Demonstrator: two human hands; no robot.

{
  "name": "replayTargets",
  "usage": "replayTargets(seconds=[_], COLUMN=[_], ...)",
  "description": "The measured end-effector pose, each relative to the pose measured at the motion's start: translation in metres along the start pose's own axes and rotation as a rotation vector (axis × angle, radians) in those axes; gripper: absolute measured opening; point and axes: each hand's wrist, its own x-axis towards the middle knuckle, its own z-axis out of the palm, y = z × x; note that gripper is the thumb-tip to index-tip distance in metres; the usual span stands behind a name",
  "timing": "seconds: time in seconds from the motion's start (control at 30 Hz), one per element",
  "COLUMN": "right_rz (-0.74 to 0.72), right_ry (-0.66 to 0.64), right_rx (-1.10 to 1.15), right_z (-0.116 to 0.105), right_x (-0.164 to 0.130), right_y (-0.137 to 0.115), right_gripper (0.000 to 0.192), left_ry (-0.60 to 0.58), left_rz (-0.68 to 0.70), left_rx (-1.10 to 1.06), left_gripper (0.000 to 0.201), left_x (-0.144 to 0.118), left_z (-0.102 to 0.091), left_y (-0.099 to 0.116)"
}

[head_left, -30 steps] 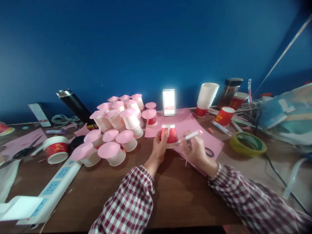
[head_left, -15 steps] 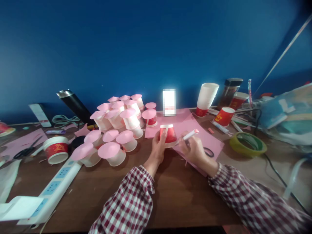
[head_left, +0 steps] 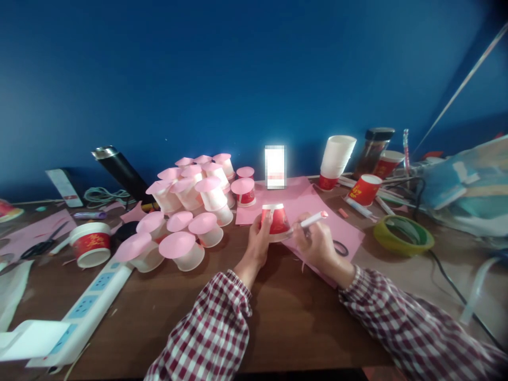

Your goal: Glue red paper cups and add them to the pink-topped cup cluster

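Note:
My left hand is closed round the left side of a red paper cup, which is upside down, its wide white rim towards me. Between the fingers of my right hand is a white marker pen with a red end pointing up and to the right. The pen's lower tip is close to the cup's right side near the rim; whether it touches I cannot tell. Pink paper lies on the desk behind and under my right hand, with a dark ring-like thing on it.
To the left stand several upturned cups with pink paper cone tops. A power strip, a red cup and a black flask are farther left. On the right are a stack of cups, another red cup and a yellow tape roll.
The cup in my left hand has shifted slightly to the right and down. The pen's upper end has also moved slightly right. Both hands keep their grip.

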Motion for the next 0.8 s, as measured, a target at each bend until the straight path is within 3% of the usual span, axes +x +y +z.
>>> replayTargets(seconds=[0.63,0.8], right_rz=[0.041,0.123], right_ry=[-0.075,0.056], right_rx=[0.058,0.191], right_z=[-0.0009,-0.0032], right_x=[0.0009,0.0011], right_y=[-0.0011,-0.0036], right_gripper=[0.016,0.015], left_ry=[0.059,0.058], left_rz=[0.023,0.023], left_rx=[0.035,0.01], left_gripper=[0.045,0.049], left_x=[0.001,0.0005], left_z=[-0.002,0.0003], left_y=[0.0012,0.0047])
